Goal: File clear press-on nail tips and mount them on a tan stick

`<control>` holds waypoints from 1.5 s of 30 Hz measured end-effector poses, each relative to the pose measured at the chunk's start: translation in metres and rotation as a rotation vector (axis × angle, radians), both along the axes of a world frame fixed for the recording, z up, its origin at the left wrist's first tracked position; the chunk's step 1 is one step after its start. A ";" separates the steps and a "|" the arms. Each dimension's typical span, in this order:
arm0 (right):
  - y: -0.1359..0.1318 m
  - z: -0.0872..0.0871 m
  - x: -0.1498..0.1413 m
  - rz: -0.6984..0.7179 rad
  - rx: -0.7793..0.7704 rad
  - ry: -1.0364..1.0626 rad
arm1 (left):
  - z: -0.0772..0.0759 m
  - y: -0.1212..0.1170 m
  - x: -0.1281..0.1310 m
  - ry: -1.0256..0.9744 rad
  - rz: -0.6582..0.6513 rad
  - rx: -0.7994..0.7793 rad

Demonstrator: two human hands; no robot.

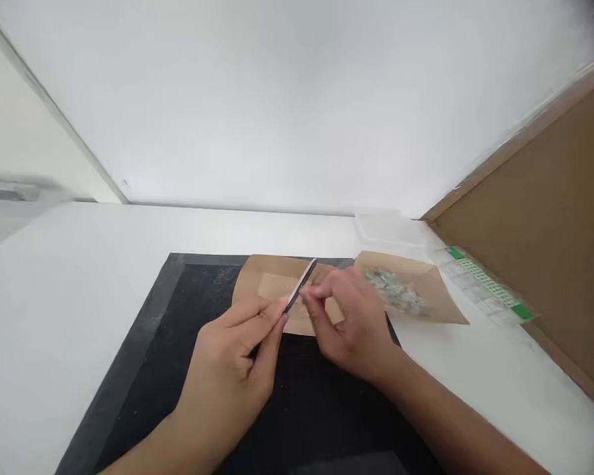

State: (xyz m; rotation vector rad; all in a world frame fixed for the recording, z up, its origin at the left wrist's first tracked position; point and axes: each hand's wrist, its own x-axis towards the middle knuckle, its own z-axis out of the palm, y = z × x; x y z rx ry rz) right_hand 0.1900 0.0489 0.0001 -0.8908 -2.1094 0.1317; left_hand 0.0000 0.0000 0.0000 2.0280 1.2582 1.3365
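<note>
Between thumb and forefinger, my left hand [240, 349] pinches one end of a thin, flat strip [301, 284], dark on one face and whitish along the other. The strip tilts up and away to the right. My right hand [346, 316] is closed in a pinch close to the strip's right side; whatever is between its fingertips is too small to make out. Beneath both hands lies a sheet of brown paper [257, 270], partly hidden by the fingers, with small clear bits on it.
A black mat [148, 343] lies on the white table [99, 290]. Right of my hands, a second brown paper [440, 290] carries a heap of small clear, greenish pieces [396, 290]. Beyond are a clear tray [391, 227] and a green-and-white packet [490, 284], beside a brown board [549, 218].
</note>
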 end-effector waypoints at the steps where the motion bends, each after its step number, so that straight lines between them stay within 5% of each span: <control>1: 0.000 0.001 0.000 -0.013 -0.001 0.006 | 0.000 0.001 0.000 -0.003 0.003 -0.001; 13: 0.000 0.006 0.005 -0.064 -0.055 0.045 | -0.002 0.001 0.001 -0.008 0.002 0.015; 23: 0.000 0.007 0.006 0.030 -0.113 0.028 | -0.002 0.000 0.001 0.009 0.002 0.006; 45: 0.003 0.009 0.005 0.015 -0.040 -0.069 | -0.003 -0.001 0.003 0.022 0.035 0.034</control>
